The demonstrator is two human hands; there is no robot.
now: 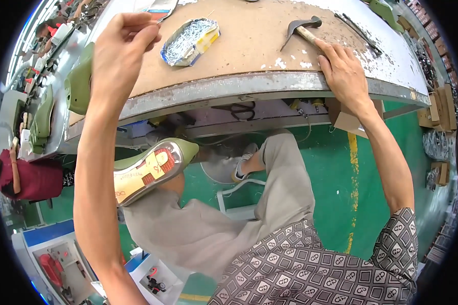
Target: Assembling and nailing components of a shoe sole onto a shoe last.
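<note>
Tray (204, 44) w/ nails (187, 38), L hand (118, 56) near.

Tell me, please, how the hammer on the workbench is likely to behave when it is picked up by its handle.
The hammer would probably feel head-heavy: its dark metal head sits at the far end of a pale wooden handle, away from the right hand touching the grip. It looks rigid, not fragile. Lying flat on the workbench, its curved, pointed head should keep it from rolling.
</note>
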